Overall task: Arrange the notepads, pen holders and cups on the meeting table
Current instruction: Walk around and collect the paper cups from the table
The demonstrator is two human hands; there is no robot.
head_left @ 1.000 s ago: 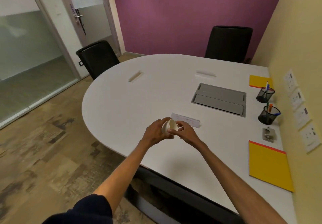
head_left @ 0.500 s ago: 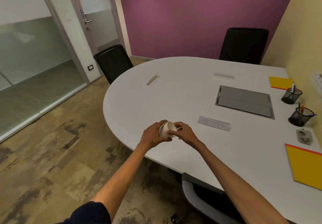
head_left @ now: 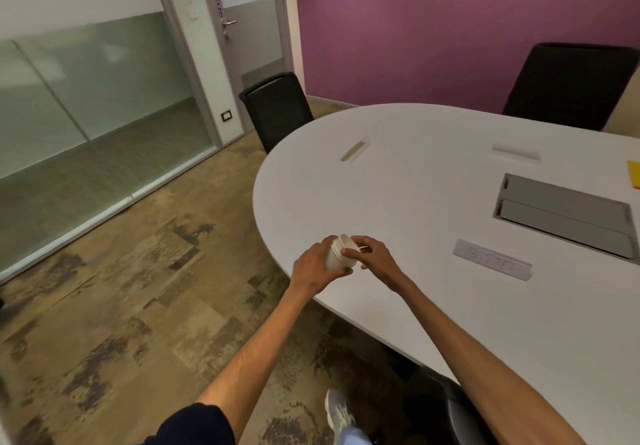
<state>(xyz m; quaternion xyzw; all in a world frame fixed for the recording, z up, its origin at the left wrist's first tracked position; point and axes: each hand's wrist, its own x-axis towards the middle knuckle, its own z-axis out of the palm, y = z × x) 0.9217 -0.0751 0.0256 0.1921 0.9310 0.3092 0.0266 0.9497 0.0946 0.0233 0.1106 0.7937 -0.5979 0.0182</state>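
Cups [head_left: 338, 260] half hidden by left hand [head_left: 313, 268], right hand [head_left: 373, 258]; notepad [head_left: 634, 174] cropped.

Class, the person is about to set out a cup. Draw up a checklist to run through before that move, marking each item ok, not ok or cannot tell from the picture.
1. Left hand grips the stack of white paper cups firmly: ok.
2. Right hand pinches the top cup at its rim: ok.
3. Top cup fully clear of the stack: not ok, it sits partly nested.
4. Bare surface on the white oval meeting table beside the hands: ok.
5. Number of cups left in the stack: cannot tell.
6. Cups are over the table, not the floor: ok, just inside the edge.
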